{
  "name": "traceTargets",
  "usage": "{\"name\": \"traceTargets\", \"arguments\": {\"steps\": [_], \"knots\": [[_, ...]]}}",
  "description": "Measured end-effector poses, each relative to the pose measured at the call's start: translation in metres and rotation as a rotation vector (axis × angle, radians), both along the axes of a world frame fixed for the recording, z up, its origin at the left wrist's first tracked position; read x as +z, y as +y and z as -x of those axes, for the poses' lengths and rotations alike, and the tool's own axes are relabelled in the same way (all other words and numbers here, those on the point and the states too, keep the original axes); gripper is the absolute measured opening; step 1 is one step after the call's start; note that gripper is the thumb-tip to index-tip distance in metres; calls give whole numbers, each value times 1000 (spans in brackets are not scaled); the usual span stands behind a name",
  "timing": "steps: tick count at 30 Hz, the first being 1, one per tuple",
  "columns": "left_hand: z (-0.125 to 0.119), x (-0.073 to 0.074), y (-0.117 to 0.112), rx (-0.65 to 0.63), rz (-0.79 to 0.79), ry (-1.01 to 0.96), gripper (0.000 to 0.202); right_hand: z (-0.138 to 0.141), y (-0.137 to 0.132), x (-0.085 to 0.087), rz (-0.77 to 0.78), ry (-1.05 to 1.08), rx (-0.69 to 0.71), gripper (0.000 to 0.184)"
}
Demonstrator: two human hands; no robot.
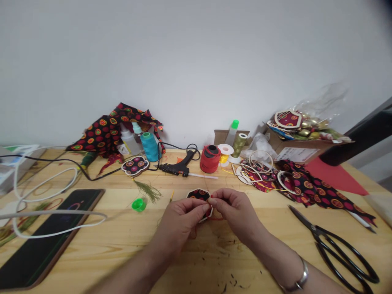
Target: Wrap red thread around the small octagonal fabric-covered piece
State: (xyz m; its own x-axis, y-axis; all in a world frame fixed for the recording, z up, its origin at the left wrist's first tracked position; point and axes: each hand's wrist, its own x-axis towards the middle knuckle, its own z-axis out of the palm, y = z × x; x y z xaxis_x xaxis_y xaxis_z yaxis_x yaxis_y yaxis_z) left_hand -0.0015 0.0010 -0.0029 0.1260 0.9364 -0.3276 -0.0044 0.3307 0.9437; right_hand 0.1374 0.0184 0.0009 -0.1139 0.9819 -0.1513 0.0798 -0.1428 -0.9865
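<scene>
My left hand [180, 220] and my right hand [234, 212] meet at the table's middle, both pinched on a small octagonal fabric-covered ornament [199, 193] with a white edge. Its fabric is dark with red and orange circles. A thin red thread [214, 218] runs from my fingertips and trails under my hands. My right wrist wears a silver bangle [301, 279].
Black scissors [339, 247] lie at the right. A dark tablet [45, 237] and white cables [43, 212] lie on the left. Behind are a black glue gun [177, 166], red cord spool [210, 158], teal thread spool [150, 146], green cap [139, 204], patterned fabric [309, 185] and a cardboard box [301, 145].
</scene>
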Motion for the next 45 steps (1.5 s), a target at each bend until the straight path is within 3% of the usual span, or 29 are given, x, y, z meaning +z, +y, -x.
{"name": "traceTargets", "arguments": {"steps": [5,14,31,45], "knots": [[0,-3,-1,9,-32,29,24,0,-1,-1,-4,13,23,9],[-1,-2,0,62,-4,-46,22,2,0,-5,164,168,45,15],[-1,-6,-1,30,-12,-25,24,1,-1,-2,188,229,54,15],[-4,-1,-1,19,30,-67,24,3,-3,-7,96,98,104,15]]}}
